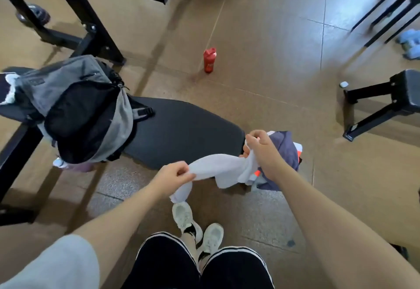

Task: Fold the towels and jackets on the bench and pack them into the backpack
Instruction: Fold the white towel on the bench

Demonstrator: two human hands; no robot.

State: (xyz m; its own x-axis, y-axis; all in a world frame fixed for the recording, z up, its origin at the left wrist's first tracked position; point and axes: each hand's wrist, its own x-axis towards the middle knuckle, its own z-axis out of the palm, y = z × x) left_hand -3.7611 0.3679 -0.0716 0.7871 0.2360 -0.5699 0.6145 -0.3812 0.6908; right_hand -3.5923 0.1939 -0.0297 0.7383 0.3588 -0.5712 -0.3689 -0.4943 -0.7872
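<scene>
A white towel [223, 170] hangs stretched between my two hands above the near end of the black bench [181, 131]. My left hand [173, 175] pinches one end; the loose corner droops below it. My right hand [263, 152] grips the other end. Behind my right hand a dark blue jacket [287, 150] with orange and white patches lies bunched on the bench's right end. A grey and black backpack [84, 111] sits on the left part of the bench. Some white cloth [10, 88] shows at its far left side.
A red bottle [209, 60] stands on the brown floor beyond the bench. A black rack frame [75, 15] rises at the upper left. Black stools [395, 100] stand at the right, with light blue dumbbells [410, 45] beyond. My white shoes [197, 229] are below the towel.
</scene>
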